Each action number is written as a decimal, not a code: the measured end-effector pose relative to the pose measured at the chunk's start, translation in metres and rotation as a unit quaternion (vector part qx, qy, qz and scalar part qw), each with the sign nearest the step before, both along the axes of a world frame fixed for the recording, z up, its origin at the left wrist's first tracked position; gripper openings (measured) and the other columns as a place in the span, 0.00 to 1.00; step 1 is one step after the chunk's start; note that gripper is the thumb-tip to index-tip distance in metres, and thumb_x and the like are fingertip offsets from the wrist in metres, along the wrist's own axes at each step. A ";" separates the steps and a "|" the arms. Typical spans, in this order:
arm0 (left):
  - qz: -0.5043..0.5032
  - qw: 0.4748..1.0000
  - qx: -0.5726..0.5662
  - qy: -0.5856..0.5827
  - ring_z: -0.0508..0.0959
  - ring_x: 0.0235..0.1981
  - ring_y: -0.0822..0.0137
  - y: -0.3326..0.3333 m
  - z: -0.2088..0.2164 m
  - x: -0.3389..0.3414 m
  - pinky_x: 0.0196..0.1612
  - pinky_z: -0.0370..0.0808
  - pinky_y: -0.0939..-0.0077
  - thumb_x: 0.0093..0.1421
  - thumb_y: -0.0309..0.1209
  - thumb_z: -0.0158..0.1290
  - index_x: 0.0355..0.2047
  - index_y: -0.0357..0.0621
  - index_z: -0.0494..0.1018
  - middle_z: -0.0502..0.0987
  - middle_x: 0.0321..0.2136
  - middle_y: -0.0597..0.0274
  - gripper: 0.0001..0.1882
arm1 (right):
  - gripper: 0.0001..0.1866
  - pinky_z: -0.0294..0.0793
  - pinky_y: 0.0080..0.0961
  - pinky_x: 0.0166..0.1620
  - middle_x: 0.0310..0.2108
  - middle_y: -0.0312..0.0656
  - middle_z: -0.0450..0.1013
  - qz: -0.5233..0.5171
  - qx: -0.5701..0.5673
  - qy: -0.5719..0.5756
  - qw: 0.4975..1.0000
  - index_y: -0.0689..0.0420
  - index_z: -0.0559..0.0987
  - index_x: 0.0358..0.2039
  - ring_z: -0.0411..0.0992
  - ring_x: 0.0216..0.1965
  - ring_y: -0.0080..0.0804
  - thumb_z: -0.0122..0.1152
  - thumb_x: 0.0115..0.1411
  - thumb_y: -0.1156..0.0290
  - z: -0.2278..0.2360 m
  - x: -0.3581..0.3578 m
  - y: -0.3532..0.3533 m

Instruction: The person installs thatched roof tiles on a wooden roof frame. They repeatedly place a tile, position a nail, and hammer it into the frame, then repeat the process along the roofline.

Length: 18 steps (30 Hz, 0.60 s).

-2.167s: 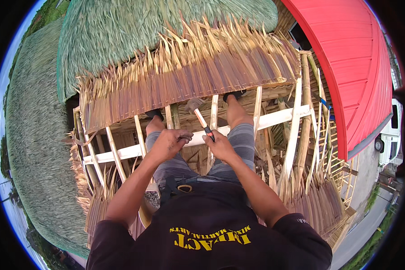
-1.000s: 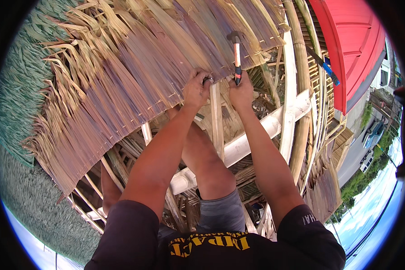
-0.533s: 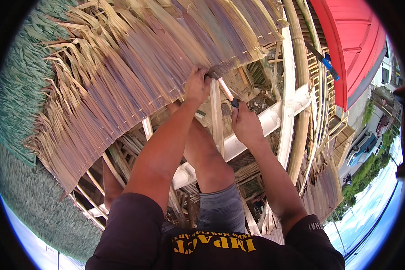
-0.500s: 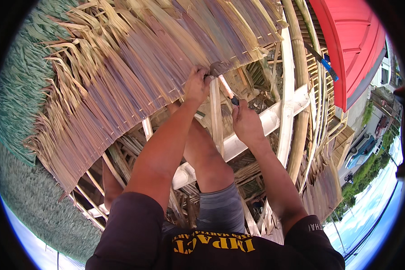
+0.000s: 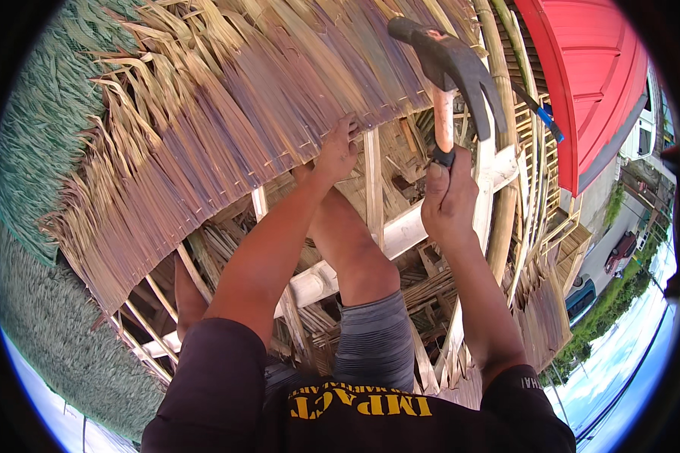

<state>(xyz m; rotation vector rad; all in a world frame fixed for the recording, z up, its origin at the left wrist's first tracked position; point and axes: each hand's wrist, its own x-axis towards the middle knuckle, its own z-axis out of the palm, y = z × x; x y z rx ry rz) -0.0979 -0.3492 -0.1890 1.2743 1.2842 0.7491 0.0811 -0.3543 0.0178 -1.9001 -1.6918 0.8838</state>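
A claw hammer (image 5: 447, 64) with a dark steel head and a pale wooden handle is raised in my right hand (image 5: 449, 198), which is wrapped round its black grip. The hammer stands apart from the dried-leaf thatch panel (image 5: 257, 98), its claw toward the right. My left hand (image 5: 338, 151) stays at the panel's lower edge, beside the top of a pale wooden rafter (image 5: 373, 185). Its fingers are closed together there; whatever they pinch is too small or hidden to tell.
Below runs a thick pale beam (image 5: 408, 229), with my leg (image 5: 355, 257) across it among open framing. Bamboo poles (image 5: 500, 249) rise on the right, where a blue-handled blade (image 5: 545, 119) rests near a red roof (image 5: 593, 68). Green netting (image 5: 45, 113) covers the far left.
The hammer has swung up and to the right, away from the thatch edge beside my left hand. My left hand stays almost in place at that edge.
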 end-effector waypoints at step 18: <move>0.229 0.920 -0.041 0.316 0.81 0.49 0.49 -0.367 0.316 -0.355 0.53 0.76 0.60 0.61 0.30 0.53 0.55 0.39 0.74 0.81 0.45 0.44 0.22 | 0.15 0.72 0.50 0.37 0.29 0.55 0.76 0.393 -0.039 0.045 0.918 0.56 0.72 0.50 0.76 0.33 0.60 0.58 0.64 0.69 0.153 -0.296 -0.199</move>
